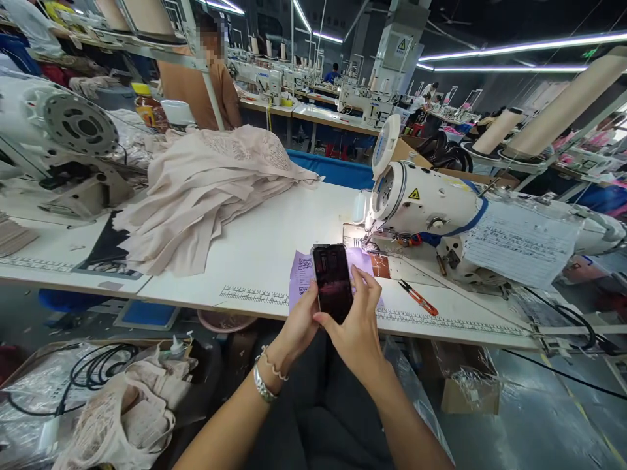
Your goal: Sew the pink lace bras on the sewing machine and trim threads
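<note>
A dark-screened smartphone [334, 282] is held upright between both hands, above the front edge of a white sewing table. My left hand [302, 320] grips the phone's left side. At its lower right, my right hand [358, 320] has the thumb at the phone's bottom and the fingers curled along the right edge. Behind the phone lies a purple sheet [300, 277] printed with QR codes, partly covered. Close by on the right are orange-handled thread snips [418, 298] and a white sewing machine [421, 199] with its needle area lit.
A heap of beige fabric pieces [210, 183] covers the table's left middle. Another sewing machine [53, 130] stands at far left. Below left, a box holds beige lace garments [132, 411] and a black cable. A person [196, 85] sits beyond the table.
</note>
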`<action>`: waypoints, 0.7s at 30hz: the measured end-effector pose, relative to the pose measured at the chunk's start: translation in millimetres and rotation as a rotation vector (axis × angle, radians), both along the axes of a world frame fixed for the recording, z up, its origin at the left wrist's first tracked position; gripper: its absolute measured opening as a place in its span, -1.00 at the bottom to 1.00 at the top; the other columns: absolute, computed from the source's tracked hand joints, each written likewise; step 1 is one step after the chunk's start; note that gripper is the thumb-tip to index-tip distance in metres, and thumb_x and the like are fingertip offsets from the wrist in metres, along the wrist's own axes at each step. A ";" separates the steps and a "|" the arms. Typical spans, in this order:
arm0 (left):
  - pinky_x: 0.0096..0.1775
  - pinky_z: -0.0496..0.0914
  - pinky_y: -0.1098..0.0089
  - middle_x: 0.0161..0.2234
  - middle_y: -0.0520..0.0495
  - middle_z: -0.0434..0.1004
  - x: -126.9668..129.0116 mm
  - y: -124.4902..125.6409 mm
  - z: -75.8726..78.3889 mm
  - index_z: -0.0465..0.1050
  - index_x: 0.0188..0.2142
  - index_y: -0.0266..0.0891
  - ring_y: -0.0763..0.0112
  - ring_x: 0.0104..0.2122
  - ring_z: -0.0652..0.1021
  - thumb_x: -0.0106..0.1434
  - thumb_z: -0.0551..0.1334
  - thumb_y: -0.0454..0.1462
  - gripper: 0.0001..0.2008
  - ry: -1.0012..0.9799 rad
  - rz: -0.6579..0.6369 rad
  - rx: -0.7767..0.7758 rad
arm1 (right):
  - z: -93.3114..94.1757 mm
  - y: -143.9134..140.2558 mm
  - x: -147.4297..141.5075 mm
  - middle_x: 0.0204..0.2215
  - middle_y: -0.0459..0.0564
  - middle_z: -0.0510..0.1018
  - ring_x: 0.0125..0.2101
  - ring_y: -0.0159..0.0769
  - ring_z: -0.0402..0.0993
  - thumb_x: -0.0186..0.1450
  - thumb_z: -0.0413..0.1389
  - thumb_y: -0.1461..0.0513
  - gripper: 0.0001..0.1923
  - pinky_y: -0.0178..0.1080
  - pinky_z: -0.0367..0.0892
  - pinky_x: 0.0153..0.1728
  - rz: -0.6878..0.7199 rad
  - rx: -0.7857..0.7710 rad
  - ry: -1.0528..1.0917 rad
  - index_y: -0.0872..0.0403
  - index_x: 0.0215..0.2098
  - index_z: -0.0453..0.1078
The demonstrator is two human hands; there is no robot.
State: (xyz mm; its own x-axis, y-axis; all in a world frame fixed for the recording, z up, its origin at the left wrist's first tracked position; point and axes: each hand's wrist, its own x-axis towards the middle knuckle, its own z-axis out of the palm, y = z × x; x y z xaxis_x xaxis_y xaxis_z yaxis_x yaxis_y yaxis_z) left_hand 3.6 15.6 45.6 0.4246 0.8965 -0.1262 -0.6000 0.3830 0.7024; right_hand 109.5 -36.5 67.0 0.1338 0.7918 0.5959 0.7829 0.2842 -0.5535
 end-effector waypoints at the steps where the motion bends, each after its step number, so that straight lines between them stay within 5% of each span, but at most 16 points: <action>1: 0.30 0.19 0.04 0.04 -0.20 0.59 -2.2 1.2 2.2 0.55 0.02 -0.27 0.05 0.21 0.43 0.43 0.10 -0.01 -0.55 -0.061 -0.002 -0.083 | -1.5 -0.8 2.2 0.21 0.25 0.11 0.22 0.05 0.21 0.35 0.16 0.00 -0.18 0.14 0.38 0.12 0.037 0.015 0.011 0.00 0.41 -0.13; 4: 0.26 0.26 0.04 -0.07 -0.23 0.66 -8.0 2.6 8.5 0.59 -0.04 -0.32 0.06 0.16 0.49 0.48 -0.03 -0.01 -0.47 -0.135 -0.018 -0.224 | -6.6 -5.1 13.0 0.18 0.21 0.18 0.18 0.00 0.26 0.40 0.08 -0.03 -0.27 0.15 0.34 0.15 0.131 0.052 0.049 -0.02 0.40 -0.09; 10: 0.26 0.26 0.03 -0.05 -0.22 0.65 -12.0 2.3 7.5 0.55 0.03 -0.31 0.05 0.13 0.52 0.50 -0.11 0.01 -0.42 -0.252 -0.076 -0.228 | -17.7 -6.2 24.4 0.26 0.19 0.13 0.31 0.01 0.05 0.38 0.09 0.06 -0.26 0.15 0.23 0.24 0.310 0.006 0.071 -0.02 0.41 -0.13; 21: 0.27 0.25 0.01 0.01 -0.24 0.61 -11.8 2.7 -6.8 0.58 -0.05 -0.30 -0.01 0.22 0.42 0.37 0.13 0.11 -0.45 -0.100 -0.102 -0.103 | -37.1 0.3 16.9 0.13 0.17 0.20 0.10 -0.11 0.28 0.36 0.08 0.19 -0.40 -0.02 0.46 0.01 0.146 0.086 0.172 -0.02 0.33 0.06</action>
